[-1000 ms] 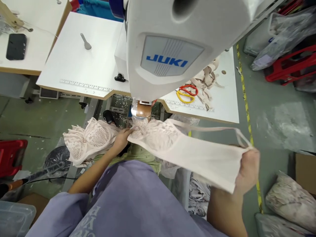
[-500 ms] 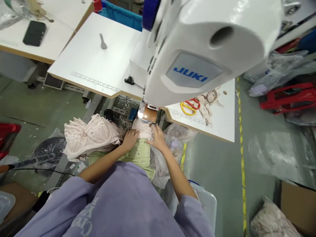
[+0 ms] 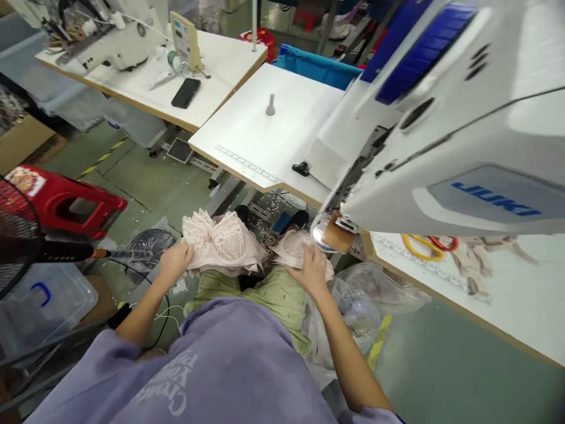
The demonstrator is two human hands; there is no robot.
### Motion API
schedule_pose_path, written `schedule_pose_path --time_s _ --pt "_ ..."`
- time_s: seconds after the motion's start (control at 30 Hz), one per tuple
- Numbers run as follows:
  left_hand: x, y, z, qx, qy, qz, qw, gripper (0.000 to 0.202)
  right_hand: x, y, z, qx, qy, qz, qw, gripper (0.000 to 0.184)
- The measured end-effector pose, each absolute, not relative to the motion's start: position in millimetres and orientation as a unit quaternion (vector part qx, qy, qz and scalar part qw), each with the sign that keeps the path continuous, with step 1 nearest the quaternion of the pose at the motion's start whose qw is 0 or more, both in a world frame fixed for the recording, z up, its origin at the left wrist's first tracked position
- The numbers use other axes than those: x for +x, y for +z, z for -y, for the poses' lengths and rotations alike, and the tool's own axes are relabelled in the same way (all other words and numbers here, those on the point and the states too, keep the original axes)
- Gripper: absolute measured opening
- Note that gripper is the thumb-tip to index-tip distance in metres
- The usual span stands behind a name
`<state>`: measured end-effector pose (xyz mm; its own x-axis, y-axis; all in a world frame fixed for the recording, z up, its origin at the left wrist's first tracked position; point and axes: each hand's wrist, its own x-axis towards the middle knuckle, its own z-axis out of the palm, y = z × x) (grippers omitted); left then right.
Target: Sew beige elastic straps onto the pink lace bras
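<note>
A white JUKI sewing machine (image 3: pixel 463 135) fills the upper right. My left hand (image 3: pixel 175 260) is closed on the left edge of a stack of pale pink lace bras (image 3: pixel 225 244) lying beside my lap. My right hand (image 3: pixel 309 270) lies flat, fingers stretched out, on another pink lace piece (image 3: pixel 295 246) just under the machine's head, near its brown arm end (image 3: pixel 338 234). My green trousers (image 3: pixel 265 291) show between both hands.
A white sewing table (image 3: pixel 265 126) with a printed ruler edge stands behind. Red and yellow scissors (image 3: pixel 426 244) and strap scraps lie on the table at right. A red stool (image 3: pixel 66 203), a fan (image 3: pixel 17 235), a clear plastic bin (image 3: pixel 44 300) and plastic bags surround me.
My view swung left. A second ago my right hand held a bra stretched out to the right; now it rests by the machine. My left hand moved from the machine to the bra stack.
</note>
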<state>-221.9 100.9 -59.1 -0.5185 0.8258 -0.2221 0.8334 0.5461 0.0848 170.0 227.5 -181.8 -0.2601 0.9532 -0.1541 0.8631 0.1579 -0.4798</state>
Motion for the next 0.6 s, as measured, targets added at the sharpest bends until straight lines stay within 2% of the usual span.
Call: schedule_pose_path --time_s 0.1,0.17,0.23,0.3,0.33,0.4,0.43,0.5,0.53,0.6 --pt "-177 -27 -92 0.545 0.024 -0.832 0.096 0.043 130 -131 -211 -0.482 0.341 0.784 0.190 0.096" --pt "-150 2 -92 0.639 0.138 -0.750 0.102 0.047 107 -94 -208 -0.326 0.409 0.827 0.208 0.099" --pt "-132 26 -106 0.715 0.212 -0.643 0.172 0.045 101 -60 -211 -0.205 0.455 0.852 0.156 0.075" --pt "-112 37 -135 0.718 0.271 -0.602 0.220 0.040 115 -25 -212 -0.169 0.500 0.843 0.103 0.050" --pt "-99 37 -152 0.698 0.297 -0.601 0.252 0.035 128 -7 -210 -0.168 0.527 0.827 0.102 0.044" --pt "-67 25 -184 0.646 0.308 -0.581 0.389 0.029 160 28 -203 -0.171 0.583 0.781 0.144 0.037" --pt "-49 15 -196 0.614 0.288 -0.552 0.486 0.033 175 45 -198 -0.171 0.608 0.756 0.169 0.034" --pt "-14 -6 -209 0.520 0.184 -0.463 0.694 0.041 202 70 -188 -0.182 0.653 0.711 0.188 0.033" --pt "1 -15 -211 0.469 0.154 -0.427 0.758 0.045 214 77 -184 -0.190 0.669 0.696 0.178 0.033" --pt "21 -27 -210 0.408 0.156 -0.386 0.812 0.048 235 77 -185 -0.188 0.683 0.696 0.115 0.035"
